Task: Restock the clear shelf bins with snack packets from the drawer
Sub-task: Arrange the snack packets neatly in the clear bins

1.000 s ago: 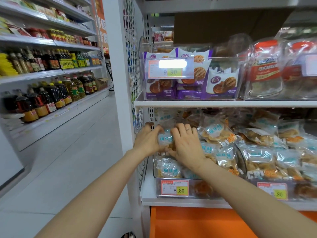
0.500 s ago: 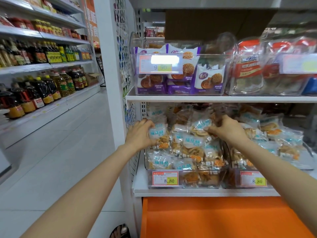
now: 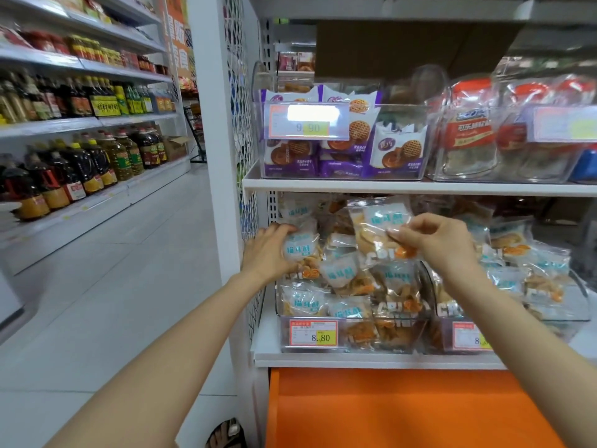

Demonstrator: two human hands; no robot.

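Hands, left [image 3: 268, 253], right [image 3: 442, 244] — gripping packets [image 3: 381, 221]

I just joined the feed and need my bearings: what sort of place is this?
Most likely a grocery shop aisle. Clear plastic shelf bins hold wrapped snack packets behind a red-bordered price tag reading 8.80, and white shelves across the aisle carry rows of dark bottled oils and sauces.

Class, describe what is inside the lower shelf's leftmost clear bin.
Snack packets with blue labels, heaped above the bin rim; left hand holds one, right hand pinches another. The bin's floor and back are covered.
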